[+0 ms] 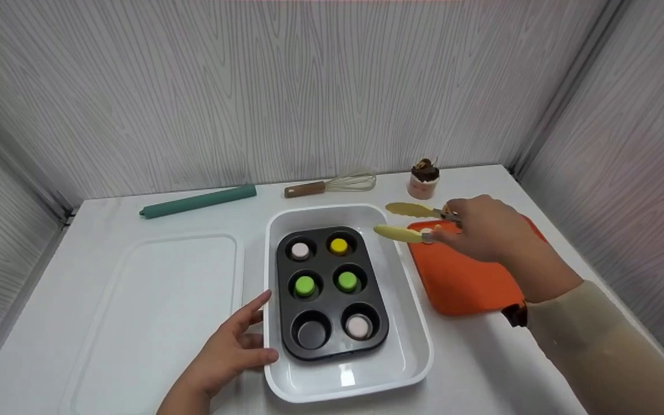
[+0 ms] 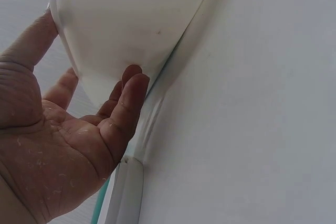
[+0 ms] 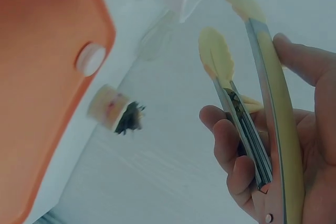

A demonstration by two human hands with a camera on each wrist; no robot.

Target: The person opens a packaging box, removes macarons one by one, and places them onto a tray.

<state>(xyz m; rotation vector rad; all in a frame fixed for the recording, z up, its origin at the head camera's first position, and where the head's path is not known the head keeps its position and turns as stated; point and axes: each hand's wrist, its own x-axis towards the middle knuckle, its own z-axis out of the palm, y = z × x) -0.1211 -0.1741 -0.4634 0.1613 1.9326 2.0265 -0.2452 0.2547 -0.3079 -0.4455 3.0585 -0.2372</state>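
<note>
My right hand (image 1: 487,227) holds yellow-tipped tongs (image 3: 278,103), their arms spread with nothing between the tips. Below the tongs lies an orange tray (image 1: 464,282), with a pale round piece (image 3: 91,59) near its edge. My left hand (image 1: 225,346) grips the near-left side of a white rectangular tray (image 1: 415,323), thumb over the rim and fingers against the outer wall (image 2: 126,19). Inside stands a dark muffin pan (image 1: 332,311). Its cups hold pale pink pieces (image 1: 300,250), a yellow piece (image 1: 338,246) and green pieces (image 1: 305,286); the front-left cup shows its bare bottom.
A green rolling pin (image 1: 199,200) and a whisk (image 1: 332,184) with a brown handle lie along the back. A small chocolate-topped cupcake (image 1: 423,180) stands at the back right. On the left is a flat white lid-like panel (image 1: 165,311). Walls rise behind and at both sides.
</note>
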